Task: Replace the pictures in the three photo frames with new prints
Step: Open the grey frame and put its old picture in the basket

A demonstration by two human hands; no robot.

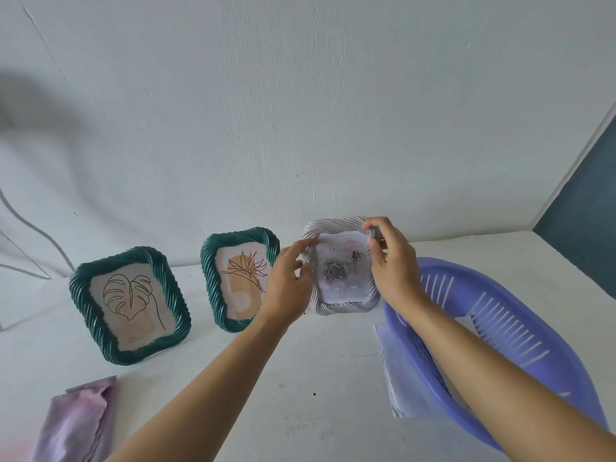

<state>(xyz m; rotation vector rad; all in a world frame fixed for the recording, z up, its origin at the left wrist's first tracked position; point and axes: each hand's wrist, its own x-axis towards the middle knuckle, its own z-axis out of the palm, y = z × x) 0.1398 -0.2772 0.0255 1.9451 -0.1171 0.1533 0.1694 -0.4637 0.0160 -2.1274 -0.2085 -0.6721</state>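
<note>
Left hand (pixel 286 288) covers right edge of middle green frame (pixel 240 235) and left side of white frame (pixel 341 305). Index fingertip motion-blurred; its grip on frame unreadable. Right hand (pixel 393 265) hides white frame's right side. Rose print (pixel 340 271) washed out, faint marks near top too small to read. Caption under leaf print (pixel 130 305) illegible. Purple basket (pixel 566 345) cut by right edge, crossed by right forearm. Papers (pixel 386 355) beneath mostly hidden. Cloth (pixel 76 421) cut by bottom edge. Grey blur (pixel 30 105) upper left unidentifiable.

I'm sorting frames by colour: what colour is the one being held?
The frame is whitish, with twisted ridges; head view.
</note>
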